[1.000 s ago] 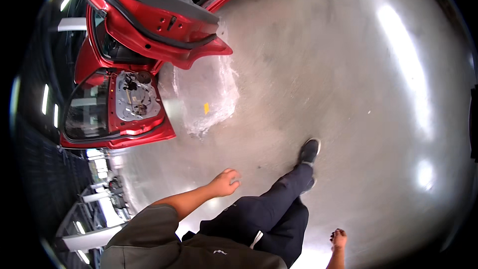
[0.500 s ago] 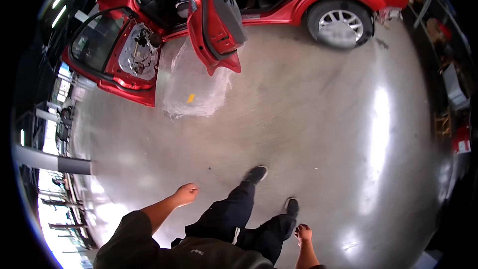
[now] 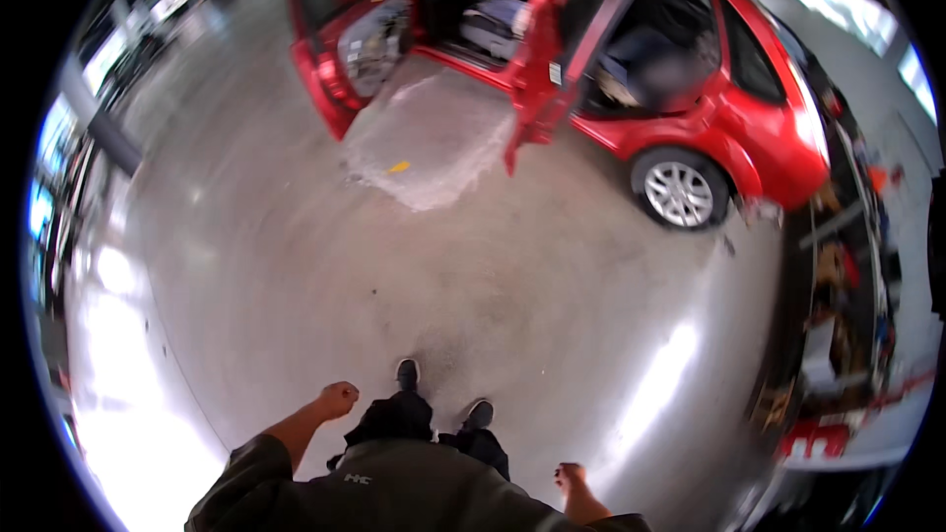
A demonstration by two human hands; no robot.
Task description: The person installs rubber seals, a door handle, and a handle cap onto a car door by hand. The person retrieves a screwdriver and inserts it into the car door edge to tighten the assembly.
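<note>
My left hand hangs in front of my body above the grey floor, its fingers curled closed with nothing showing in them. Lower and to the right is my right hand, small in view, its fingers also curled and no object visible there. Neither hand touches anything. Farther off stands a red car, its front door and rear door swung wide. The front door's inner side lacks its trim panel, and a seat shows inside.
A pale floor patch with a yellow mark lies beside the open doors. The car's rear wheel faces me. Cluttered shelving runs along the right side. A pillar stands at the left.
My view has turned and the car now appears lower and farther right, showing its whole rear side. My feet have shifted in stepping. Both hands stay curled.
</note>
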